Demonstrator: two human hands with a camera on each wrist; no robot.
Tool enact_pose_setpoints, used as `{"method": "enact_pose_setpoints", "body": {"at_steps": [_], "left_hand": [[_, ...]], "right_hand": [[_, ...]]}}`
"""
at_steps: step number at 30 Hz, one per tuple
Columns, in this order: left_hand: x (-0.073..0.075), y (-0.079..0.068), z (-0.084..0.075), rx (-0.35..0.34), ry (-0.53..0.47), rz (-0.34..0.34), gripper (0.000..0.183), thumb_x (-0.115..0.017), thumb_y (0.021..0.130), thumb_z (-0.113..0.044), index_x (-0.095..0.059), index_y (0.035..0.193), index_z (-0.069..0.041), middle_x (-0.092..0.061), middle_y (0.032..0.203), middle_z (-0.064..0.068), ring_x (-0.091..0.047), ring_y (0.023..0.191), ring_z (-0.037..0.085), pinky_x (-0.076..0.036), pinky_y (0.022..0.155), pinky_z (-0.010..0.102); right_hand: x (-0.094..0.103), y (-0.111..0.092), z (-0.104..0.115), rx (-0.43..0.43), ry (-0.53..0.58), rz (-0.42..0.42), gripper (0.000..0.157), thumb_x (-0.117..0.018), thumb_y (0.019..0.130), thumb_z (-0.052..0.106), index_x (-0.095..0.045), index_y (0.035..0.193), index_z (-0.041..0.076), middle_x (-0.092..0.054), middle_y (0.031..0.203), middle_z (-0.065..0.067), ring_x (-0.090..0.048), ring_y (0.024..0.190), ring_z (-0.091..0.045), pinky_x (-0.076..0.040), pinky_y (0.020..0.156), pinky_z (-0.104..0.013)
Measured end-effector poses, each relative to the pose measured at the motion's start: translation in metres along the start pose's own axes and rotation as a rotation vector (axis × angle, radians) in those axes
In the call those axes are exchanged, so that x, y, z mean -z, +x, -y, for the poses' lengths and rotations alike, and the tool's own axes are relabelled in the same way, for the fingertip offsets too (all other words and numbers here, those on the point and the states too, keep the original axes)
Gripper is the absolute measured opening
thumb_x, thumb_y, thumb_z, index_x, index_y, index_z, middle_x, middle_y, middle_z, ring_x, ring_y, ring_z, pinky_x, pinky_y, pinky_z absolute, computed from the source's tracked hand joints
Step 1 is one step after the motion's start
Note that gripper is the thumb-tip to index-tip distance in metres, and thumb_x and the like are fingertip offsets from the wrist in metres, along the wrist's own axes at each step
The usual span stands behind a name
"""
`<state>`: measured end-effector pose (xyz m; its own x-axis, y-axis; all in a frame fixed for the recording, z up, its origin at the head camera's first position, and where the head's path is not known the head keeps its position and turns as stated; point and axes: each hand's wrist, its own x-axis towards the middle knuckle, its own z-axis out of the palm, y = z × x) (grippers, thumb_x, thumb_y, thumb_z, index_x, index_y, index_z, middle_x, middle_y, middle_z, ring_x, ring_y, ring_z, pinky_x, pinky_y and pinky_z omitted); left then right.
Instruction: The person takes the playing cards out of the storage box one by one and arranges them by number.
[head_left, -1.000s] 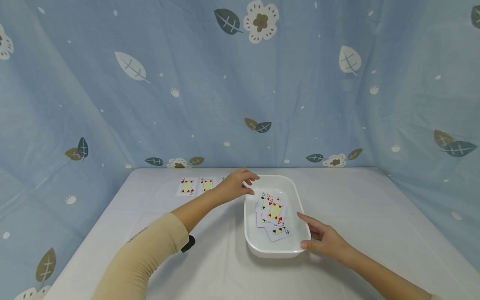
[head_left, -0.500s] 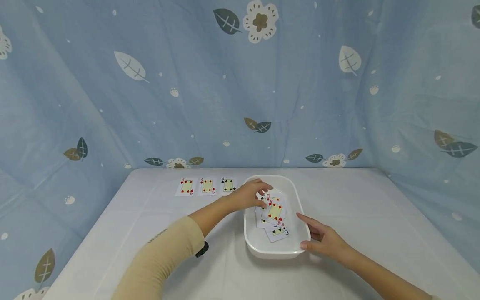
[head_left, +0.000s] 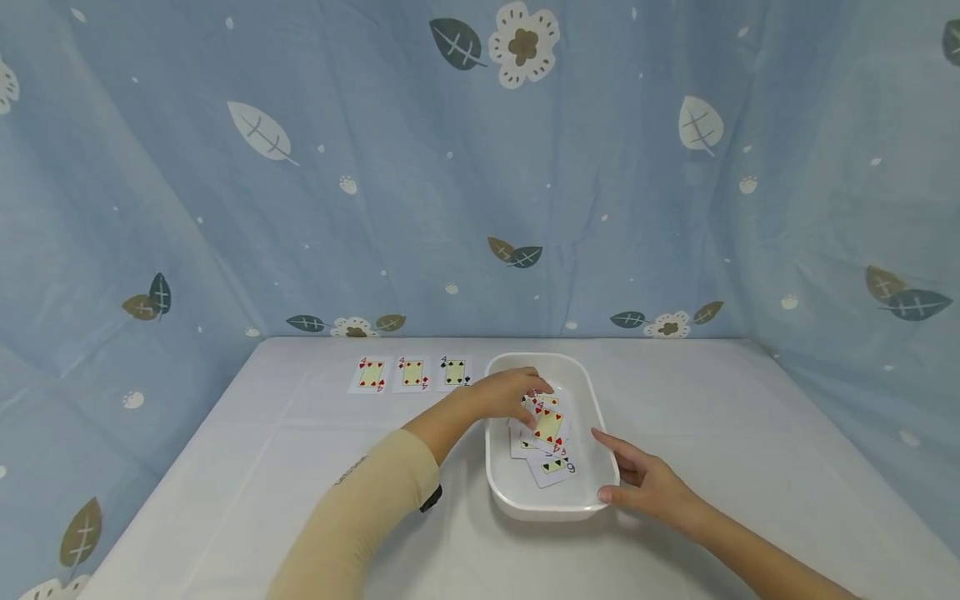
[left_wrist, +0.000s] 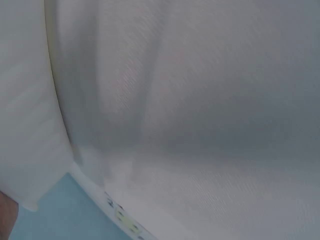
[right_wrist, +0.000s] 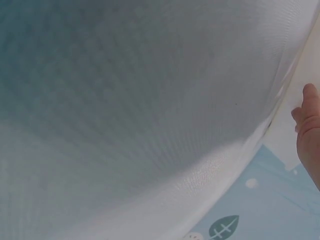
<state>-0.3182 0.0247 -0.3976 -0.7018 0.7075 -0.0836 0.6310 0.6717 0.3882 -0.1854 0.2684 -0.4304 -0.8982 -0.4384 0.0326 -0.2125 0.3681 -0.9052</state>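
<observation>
In the head view, a white rectangular tray (head_left: pixel 517 492) holds a loose, overlapping pile of playing cards. On top lies a red four (head_left: pixel 548 427); a black-suited card (head_left: pixel 551 472) sticks out toward the near side. My left hand (head_left: pixel 506 396) reaches over the tray's left rim, fingers bent down above the pile and thumb at the red four's left edge. Part of the pile is hidden under it. My right hand (head_left: pixel 652 487) holds the tray's right wall, index finger and thumb over the rim. Its fingers show against the white wall (right_wrist: pixel 300 120) in the right wrist view.
Three fours lie face up in a row at the back left of the white table: a four of hearts (head_left: pixel 371 375), a four of diamonds (head_left: pixel 412 374) and a black four (head_left: pixel 454 372). A patterned blue curtain (head_left: pixel 420 208) hangs behind the table.
My left hand has moved right from the tray's left rim to over the cards, uncovering the black four on the table. The right hand and the tray have stayed in place.
</observation>
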Motion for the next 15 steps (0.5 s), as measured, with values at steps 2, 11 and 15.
{"method": "enact_pose_setpoints", "body": {"at_steps": [2,11,15], "left_hand": [[0.000,0.004,0.000,0.010,0.041,0.010,0.062,-0.076,0.071,-0.033,-0.052,0.128,-0.024,-0.048,0.130,-0.004,-0.048,0.116,0.012,-0.040,0.098,0.028],[-0.002,0.016,0.000,0.004,0.205,0.032,0.064,-0.079,0.064,-0.041,-0.056,0.122,-0.025,-0.052,0.115,-0.006,-0.050,0.107,0.010,-0.042,0.092,0.024],[-0.004,0.019,0.001,0.050,0.211,0.046,0.062,-0.079,0.064,-0.042,-0.057,0.120,-0.027,-0.051,0.110,-0.009,-0.050,0.102,0.008,-0.042,0.090,0.023]], "right_hand": [[0.000,0.000,0.000,-0.011,-0.002,-0.012,0.074,-0.069,0.079,0.011,-0.028,0.141,0.002,-0.032,0.136,-0.034,-0.045,0.116,-0.046,-0.050,0.083,-0.028],[0.001,-0.001,0.000,0.006,-0.007,-0.020,0.074,-0.069,0.079,0.010,-0.029,0.141,0.002,-0.033,0.135,-0.035,-0.047,0.114,-0.046,-0.051,0.081,-0.029],[0.001,-0.001,0.002,0.014,-0.013,-0.008,0.072,-0.068,0.080,0.011,-0.028,0.140,0.000,-0.035,0.132,-0.037,-0.049,0.111,-0.046,-0.052,0.079,-0.029]]}}
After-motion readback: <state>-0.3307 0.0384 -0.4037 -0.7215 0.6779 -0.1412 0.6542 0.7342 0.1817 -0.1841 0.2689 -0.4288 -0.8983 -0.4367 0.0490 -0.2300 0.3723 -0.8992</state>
